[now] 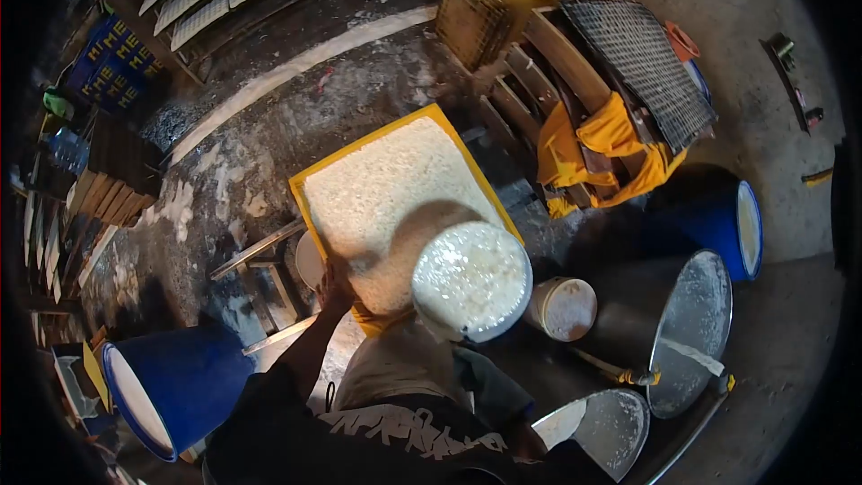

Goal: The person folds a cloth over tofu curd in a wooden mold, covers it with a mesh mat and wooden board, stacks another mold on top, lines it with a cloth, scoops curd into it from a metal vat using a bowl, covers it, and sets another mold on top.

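Observation:
A square mould (409, 121) with a yellow edge, seemingly cloth-lined, holds lumpy white curd (386, 180). At its left front edge is my left hand (334, 292), fingers curled against the rim. A round bucket (471, 280) of foamy white liquid is over the mould's right front corner and casts a shadow on the curd. My right hand cannot be seen; only part of that arm (525, 442) shows low in the view, and the bucket hides what is beneath it.
Large metal vats (691, 332) stand at the right, beside a small white bucket (566, 309). Blue barrels (193, 382) flank both sides. Wooden frames draped with orange cloth (606, 139) are at the upper right. Racks of white trays (224, 0) line the back.

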A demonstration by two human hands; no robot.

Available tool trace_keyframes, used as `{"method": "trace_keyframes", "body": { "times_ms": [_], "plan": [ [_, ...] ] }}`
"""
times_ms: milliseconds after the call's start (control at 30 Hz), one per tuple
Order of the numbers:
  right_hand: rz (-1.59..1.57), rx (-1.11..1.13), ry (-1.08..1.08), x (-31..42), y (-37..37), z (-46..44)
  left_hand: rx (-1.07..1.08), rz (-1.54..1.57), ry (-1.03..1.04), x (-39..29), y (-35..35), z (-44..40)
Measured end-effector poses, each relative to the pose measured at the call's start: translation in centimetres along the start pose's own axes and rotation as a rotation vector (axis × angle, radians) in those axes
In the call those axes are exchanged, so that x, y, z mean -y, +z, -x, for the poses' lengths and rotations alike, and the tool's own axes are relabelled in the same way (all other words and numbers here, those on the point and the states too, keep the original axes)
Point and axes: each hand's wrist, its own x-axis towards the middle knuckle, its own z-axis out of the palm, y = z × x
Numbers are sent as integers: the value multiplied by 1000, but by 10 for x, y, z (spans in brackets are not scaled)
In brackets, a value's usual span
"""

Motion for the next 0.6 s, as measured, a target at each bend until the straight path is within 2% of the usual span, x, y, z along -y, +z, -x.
{"method": "trace_keyframes", "body": {
  "times_ms": [33, 233, 367, 500, 600],
  "plan": [
    [20, 26, -11, 13, 14, -16, 93, 5, 32, 9, 4, -6],
    [108, 113, -71, 73, 77, -93, 138, 56, 51, 2, -29, -7],
    [140, 75, -106, 96, 105, -129, 167, 54, 59, 4, -36, -6],
    [185, -165, -119, 119, 110, -128, 188, 51, 55, 3, -33, -10],
    [221, -589, -614, 160, 84, -128, 118, 85, 81, 16, -6, -19]
  ]
}}
